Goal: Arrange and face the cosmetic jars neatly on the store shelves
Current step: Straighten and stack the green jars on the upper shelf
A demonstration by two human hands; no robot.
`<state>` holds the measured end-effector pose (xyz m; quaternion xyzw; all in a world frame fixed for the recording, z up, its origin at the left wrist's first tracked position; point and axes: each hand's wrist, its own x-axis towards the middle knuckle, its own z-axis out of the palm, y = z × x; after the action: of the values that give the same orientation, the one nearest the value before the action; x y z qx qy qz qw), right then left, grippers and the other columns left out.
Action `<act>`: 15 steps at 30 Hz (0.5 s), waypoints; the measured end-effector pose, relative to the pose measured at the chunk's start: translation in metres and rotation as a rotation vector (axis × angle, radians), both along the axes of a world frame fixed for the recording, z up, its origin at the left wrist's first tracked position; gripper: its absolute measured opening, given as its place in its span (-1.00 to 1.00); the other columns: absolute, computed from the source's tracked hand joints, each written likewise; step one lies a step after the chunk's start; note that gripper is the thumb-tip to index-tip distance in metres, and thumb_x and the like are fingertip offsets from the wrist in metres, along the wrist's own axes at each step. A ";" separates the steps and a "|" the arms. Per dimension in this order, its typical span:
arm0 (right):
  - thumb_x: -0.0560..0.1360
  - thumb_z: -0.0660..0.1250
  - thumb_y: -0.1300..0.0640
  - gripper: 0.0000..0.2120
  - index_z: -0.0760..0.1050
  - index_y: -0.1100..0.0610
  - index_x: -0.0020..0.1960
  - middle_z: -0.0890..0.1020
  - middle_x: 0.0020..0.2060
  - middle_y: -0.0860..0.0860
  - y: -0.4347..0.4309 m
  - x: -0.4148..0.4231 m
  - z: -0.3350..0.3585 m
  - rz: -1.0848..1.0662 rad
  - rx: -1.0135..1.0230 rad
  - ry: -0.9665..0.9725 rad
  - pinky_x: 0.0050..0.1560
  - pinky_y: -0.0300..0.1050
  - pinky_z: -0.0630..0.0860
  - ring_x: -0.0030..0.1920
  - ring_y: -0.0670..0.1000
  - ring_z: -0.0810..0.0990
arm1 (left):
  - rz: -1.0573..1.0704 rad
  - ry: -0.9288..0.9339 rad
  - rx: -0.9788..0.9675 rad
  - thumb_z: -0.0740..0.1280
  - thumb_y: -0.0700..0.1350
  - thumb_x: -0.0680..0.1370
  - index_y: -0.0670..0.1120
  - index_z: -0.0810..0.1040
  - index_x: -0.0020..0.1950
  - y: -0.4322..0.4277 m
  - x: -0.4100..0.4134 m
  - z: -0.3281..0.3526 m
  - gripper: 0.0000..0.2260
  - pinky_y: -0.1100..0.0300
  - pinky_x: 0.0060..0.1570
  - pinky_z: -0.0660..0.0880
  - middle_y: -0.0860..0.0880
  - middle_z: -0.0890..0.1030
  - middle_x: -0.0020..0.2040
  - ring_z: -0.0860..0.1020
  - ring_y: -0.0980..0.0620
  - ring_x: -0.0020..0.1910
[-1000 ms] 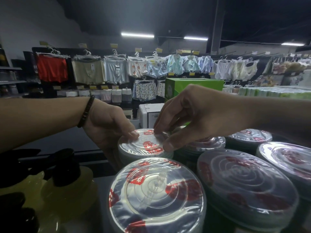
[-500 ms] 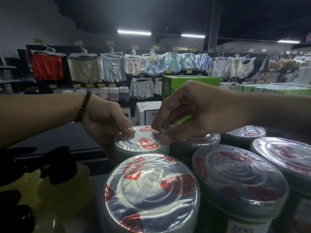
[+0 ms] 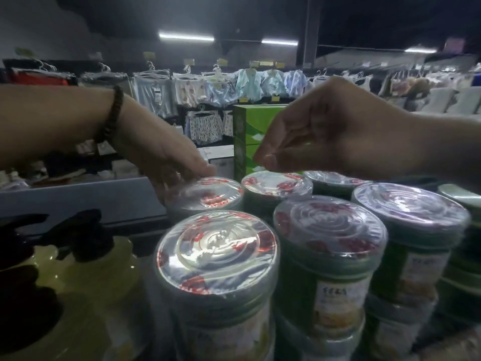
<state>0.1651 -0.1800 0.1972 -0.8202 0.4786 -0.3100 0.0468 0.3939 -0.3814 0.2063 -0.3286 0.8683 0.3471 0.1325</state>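
The rear-left jar, at the back of the stacked group, is held by the left hand: its fingers are curled down the jar's left side and the thumb is laid at the lid's rim. The right hand is poised just above the neighbouring jar, fingers curled together on nothing. Film-wrapped jars are stacked in front, beside yellow pump bottles.
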 end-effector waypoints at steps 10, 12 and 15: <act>0.49 0.48 -0.07 -0.72 0.76 0.12 0.02 0.81 -0.07 -0.07 0.035 0.001 0.010 -0.030 -0.140 -0.021 0.14 0.02 0.70 -0.02 -0.03 0.80 | 0.066 0.219 -0.287 0.37 -0.01 0.62 -0.17 0.62 0.23 0.046 -0.004 0.022 -0.71 -0.20 0.24 0.60 -0.15 0.75 0.14 0.68 -0.31 0.19; 0.53 0.53 0.03 -0.85 0.76 0.11 0.00 0.82 -0.07 -0.07 0.037 -0.002 0.010 -0.036 -0.144 -0.024 0.17 0.01 0.70 0.00 -0.04 0.80 | 0.163 0.347 -0.315 0.31 -0.07 0.67 -0.21 0.60 0.09 0.053 -0.001 0.023 -0.79 -0.12 0.08 0.63 -0.20 0.74 0.06 0.70 -0.31 0.14; 0.57 0.54 0.13 -0.98 0.75 0.02 -0.03 0.82 -0.06 -0.07 0.040 -0.002 0.010 -0.023 -0.162 -0.025 0.20 0.00 0.70 0.02 -0.05 0.80 | 0.303 0.450 -0.415 0.27 -0.06 0.73 -0.17 0.61 0.01 0.057 0.002 0.031 -0.77 -0.01 -0.06 0.57 -0.19 0.72 -0.01 0.66 -0.36 0.19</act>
<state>0.1632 -0.1400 0.2072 -0.8118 0.4608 -0.3583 -0.0176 0.3964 -0.3246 0.2373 -0.3889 0.8692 0.2426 -0.1854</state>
